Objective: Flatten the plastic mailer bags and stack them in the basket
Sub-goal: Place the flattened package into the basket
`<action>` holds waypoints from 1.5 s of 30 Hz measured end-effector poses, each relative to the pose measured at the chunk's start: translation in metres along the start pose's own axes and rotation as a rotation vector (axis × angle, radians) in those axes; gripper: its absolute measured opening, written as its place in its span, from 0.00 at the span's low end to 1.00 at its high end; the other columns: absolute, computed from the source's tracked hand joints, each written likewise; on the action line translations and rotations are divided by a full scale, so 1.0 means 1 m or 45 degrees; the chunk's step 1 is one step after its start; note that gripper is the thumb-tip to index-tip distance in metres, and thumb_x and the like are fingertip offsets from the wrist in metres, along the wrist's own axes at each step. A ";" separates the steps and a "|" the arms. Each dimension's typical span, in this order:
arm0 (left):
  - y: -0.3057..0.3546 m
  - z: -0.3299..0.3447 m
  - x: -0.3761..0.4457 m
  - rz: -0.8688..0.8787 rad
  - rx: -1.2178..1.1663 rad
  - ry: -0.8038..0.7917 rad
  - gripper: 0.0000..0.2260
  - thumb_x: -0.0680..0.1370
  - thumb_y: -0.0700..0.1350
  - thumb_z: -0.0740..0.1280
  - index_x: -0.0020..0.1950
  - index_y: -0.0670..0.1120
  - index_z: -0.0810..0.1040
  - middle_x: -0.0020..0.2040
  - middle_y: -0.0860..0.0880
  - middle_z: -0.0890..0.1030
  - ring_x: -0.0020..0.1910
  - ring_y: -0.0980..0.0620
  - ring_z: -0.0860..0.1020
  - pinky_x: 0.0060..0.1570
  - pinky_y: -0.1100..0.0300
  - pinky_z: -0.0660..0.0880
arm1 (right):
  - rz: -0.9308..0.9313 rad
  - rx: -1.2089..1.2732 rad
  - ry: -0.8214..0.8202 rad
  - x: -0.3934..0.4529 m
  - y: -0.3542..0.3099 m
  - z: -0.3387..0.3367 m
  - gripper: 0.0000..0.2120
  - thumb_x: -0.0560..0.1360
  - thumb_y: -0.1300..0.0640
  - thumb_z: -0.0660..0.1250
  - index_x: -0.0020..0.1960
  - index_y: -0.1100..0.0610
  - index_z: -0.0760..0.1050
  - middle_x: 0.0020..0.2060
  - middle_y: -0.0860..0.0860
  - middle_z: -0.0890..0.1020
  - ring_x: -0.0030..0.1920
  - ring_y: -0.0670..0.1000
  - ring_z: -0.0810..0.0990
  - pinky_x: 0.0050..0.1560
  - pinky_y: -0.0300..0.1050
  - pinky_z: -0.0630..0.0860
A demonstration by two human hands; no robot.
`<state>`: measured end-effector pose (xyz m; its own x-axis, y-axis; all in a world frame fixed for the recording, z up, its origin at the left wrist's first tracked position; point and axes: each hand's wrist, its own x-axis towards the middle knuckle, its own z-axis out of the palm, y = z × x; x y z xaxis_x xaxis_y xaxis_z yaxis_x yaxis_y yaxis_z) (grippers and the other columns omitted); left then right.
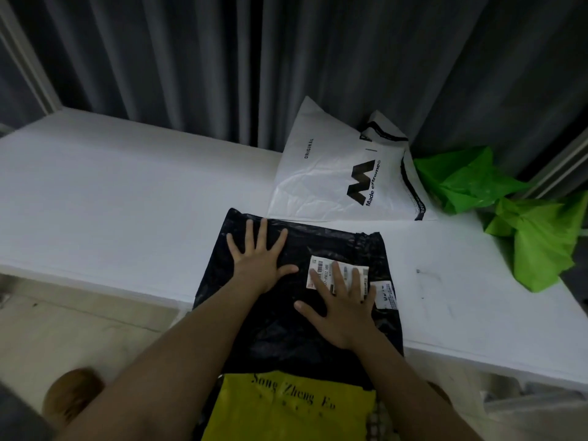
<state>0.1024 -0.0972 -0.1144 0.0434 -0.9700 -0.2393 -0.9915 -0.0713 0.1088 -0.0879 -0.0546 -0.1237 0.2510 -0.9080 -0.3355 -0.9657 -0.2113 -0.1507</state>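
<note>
Under our left hand [259, 261] we see a black mailer [286, 313]; beyond it, a white bag [318, 179] with black lettering, then green bags [537, 240]; a yellow bag [286, 412] nearer us.

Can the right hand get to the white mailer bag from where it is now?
Probably yes. The right hand presses flat on the black bag, holding nothing, and the white mailer bag lies just beyond it on the table with nothing between them.

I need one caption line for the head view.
Both hands, left and right, press a black mailer bag flat.
</note>
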 end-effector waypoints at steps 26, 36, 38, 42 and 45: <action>-0.042 0.000 -0.047 -0.490 -0.596 0.232 0.31 0.79 0.48 0.64 0.76 0.39 0.52 0.70 0.35 0.63 0.68 0.34 0.62 0.65 0.43 0.61 | 0.571 0.606 0.495 -0.008 0.043 -0.023 0.35 0.74 0.58 0.64 0.76 0.53 0.51 0.66 0.60 0.67 0.66 0.62 0.63 0.63 0.57 0.63; -0.043 -0.047 -0.044 -0.305 -0.962 0.748 0.11 0.79 0.36 0.58 0.60 0.36 0.68 0.59 0.34 0.70 0.59 0.35 0.69 0.55 0.49 0.66 | 0.296 1.144 1.238 0.000 0.033 -0.048 0.27 0.73 0.72 0.55 0.69 0.55 0.64 0.51 0.52 0.69 0.54 0.56 0.73 0.55 0.51 0.72; -0.037 -0.056 -0.036 -0.331 -0.916 0.867 0.17 0.79 0.40 0.61 0.67 0.39 0.66 0.64 0.36 0.67 0.63 0.37 0.66 0.60 0.48 0.64 | 0.307 1.205 1.274 0.009 0.030 -0.059 0.27 0.74 0.72 0.54 0.70 0.55 0.64 0.51 0.52 0.68 0.54 0.56 0.73 0.57 0.50 0.72; -0.025 -0.049 -0.027 -0.201 -0.658 0.779 0.29 0.79 0.49 0.63 0.77 0.46 0.55 0.73 0.40 0.59 0.71 0.39 0.58 0.69 0.45 0.55 | 0.318 1.155 1.275 0.030 0.033 -0.074 0.29 0.74 0.72 0.54 0.72 0.55 0.62 0.53 0.53 0.68 0.55 0.56 0.72 0.58 0.48 0.71; -0.021 -0.023 -0.016 0.035 -0.344 0.212 0.28 0.80 0.61 0.53 0.78 0.58 0.49 0.79 0.47 0.46 0.77 0.43 0.44 0.73 0.41 0.43 | 0.312 0.906 1.171 0.047 0.037 -0.075 0.31 0.74 0.72 0.57 0.75 0.55 0.59 0.58 0.58 0.70 0.58 0.58 0.71 0.57 0.49 0.68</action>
<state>0.1254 -0.0850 -0.0909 0.0586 -0.9956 -0.0738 -0.9250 -0.0819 0.3710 -0.1172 -0.1321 -0.0750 -0.3575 -0.8764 0.3227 -0.6548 -0.0112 -0.7557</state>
